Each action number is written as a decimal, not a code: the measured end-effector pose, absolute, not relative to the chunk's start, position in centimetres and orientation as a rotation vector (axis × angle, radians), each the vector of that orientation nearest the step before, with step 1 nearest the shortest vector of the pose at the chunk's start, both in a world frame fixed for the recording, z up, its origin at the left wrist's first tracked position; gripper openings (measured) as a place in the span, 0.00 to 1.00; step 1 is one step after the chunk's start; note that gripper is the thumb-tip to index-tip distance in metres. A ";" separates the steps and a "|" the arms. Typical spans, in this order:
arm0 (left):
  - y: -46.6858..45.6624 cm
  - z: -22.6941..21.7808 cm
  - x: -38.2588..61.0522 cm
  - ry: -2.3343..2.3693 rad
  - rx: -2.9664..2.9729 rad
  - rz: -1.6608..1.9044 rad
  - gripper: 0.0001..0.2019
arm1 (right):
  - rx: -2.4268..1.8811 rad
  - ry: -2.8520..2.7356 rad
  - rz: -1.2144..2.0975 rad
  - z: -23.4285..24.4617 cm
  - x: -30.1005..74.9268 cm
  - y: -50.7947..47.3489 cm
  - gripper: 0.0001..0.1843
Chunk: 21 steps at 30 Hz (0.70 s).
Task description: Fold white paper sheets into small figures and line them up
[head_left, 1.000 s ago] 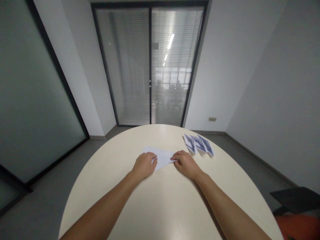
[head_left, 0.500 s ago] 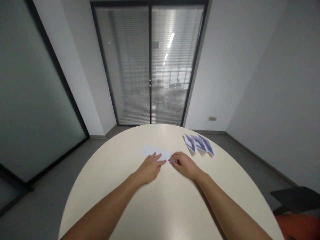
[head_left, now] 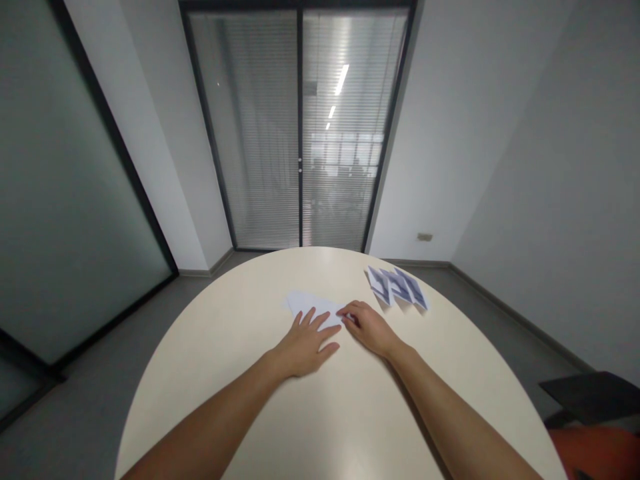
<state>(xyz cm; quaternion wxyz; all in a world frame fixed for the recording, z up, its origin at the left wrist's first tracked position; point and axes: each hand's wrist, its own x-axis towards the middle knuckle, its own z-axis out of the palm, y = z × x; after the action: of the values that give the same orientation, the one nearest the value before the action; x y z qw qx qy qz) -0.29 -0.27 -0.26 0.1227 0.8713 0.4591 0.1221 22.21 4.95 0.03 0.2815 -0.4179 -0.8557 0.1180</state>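
Observation:
A folded white sheet of paper (head_left: 307, 303) lies on the round cream table (head_left: 240, 347). My left hand (head_left: 307, 343) lies flat on the paper with its fingers stretched out and spread, pressing it down. My right hand (head_left: 370, 328) rests at the paper's right end, its fingers curled and pinched on that tip. Most of the paper is hidden under the two hands.
A fan of blue-and-white printed folded papers (head_left: 397, 288) lies on the table to the far right. A dark chair and an orange seat (head_left: 595, 427) stand at the lower right. Glass doors with blinds (head_left: 300, 133) face me beyond the table.
My left hand went from curled over the paper's left part to flat and spread, sliding right toward my right hand. The right hand stayed put at the tip.

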 end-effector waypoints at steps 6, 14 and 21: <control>-0.3 -0.4 -0.2 1.395 2.535 0.393 0.24 | -1.129 -2.330 0.248 0.8 21.5 4.2 0.12; 0.2 -0.6 -0.4 1.374 2.551 0.437 0.25 | -1.169 -2.366 0.212 0.3 21.4 4.2 0.17; 0.3 -0.5 -0.5 1.219 2.576 0.553 0.25 | -1.277 -2.458 0.092 0.2 20.8 3.6 0.20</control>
<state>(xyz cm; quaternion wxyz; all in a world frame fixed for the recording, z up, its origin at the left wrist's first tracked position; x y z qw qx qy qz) -0.46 0.30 -0.45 0.1191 0.8810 0.4170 0.1891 20.78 3.57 0.22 0.1841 -0.4530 -0.8717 0.0325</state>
